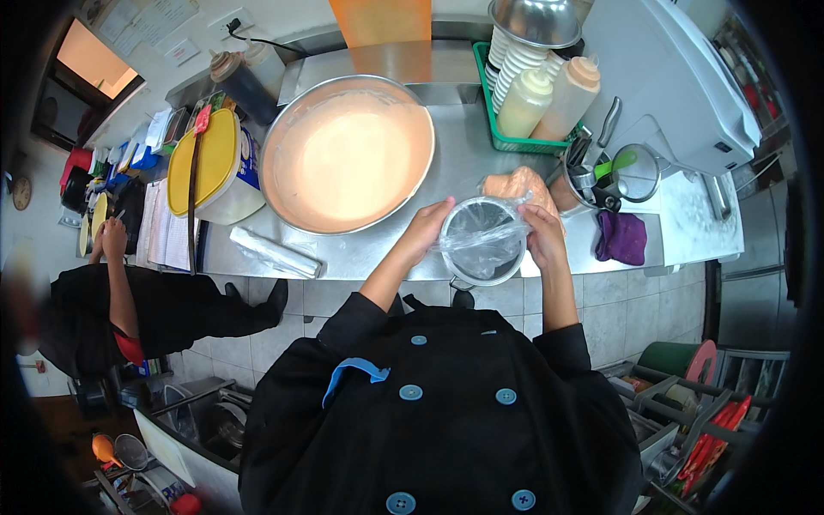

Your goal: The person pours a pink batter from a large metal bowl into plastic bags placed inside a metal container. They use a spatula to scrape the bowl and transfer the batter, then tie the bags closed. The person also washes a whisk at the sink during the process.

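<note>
Before me at the counter's front edge is a round metal container (490,278) with a pale rim and a small loop handle. Crumpled clear plastic (479,237), a bag or film, stretches across its mouth. At the container's left side, my left hand (425,230) pinches one end of the plastic. My right hand (544,235) grips the plastic at the other side. Just behind my right hand lies an orange-tinted plastic bag (518,183). A large metal bowl (421,174) of pale, creamy mixture stands to the left.
A yellow-lidded tub (205,161) carries a red-headed spatula (193,187). Near the front edge lies a plastic-wrapped roll (275,252). Right are a green basket (524,145) of squeeze bottles, a utensil holder (570,193) and a purple cloth (621,238). A co-worker (154,296) stands left.
</note>
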`<state>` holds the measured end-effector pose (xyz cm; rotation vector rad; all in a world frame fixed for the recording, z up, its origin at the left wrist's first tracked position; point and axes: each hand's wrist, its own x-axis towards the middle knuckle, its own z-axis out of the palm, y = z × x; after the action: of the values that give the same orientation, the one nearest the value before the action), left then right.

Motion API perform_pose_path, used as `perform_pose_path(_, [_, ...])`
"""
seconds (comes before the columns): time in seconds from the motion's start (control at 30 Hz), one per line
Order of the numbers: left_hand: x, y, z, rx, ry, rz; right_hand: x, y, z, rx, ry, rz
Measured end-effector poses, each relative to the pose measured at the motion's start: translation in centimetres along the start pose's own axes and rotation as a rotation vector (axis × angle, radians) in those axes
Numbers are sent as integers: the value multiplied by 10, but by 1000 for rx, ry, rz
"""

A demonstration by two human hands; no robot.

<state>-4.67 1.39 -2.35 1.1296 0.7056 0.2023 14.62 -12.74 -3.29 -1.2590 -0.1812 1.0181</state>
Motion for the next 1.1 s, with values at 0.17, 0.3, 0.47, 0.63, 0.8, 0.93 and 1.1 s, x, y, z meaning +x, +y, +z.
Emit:
perform_pose_path(0.17, [-43,-5,-6,-454,-34,-56,-48,-10,-17,-79,-14,7])
perform_pose_path(0.3, [-79,-8,3,-358,47,-123,-78,-26,-25,-190,-126,241])
perform_pose_path(0.47, [-71,6,8,-323,105,-155,-81,-11,-2,3,-290,124])
perform_pose_path(0.63, [-57,8,-4,-301,193,139,-59,12,13,134,-333,39])
perform_pose_path(0.8, [-63,-2,-19,-325,137,103,-39,51,2,253,-260,90])
perform_pose_path(0.93, [-53,-33,-42,-237,173,76,-41,57,-8,23,-95,114])
perform_pose_path(1.1, [-69,-40,-51,-377,113,11,-55,10,-13,-294,-132,14])
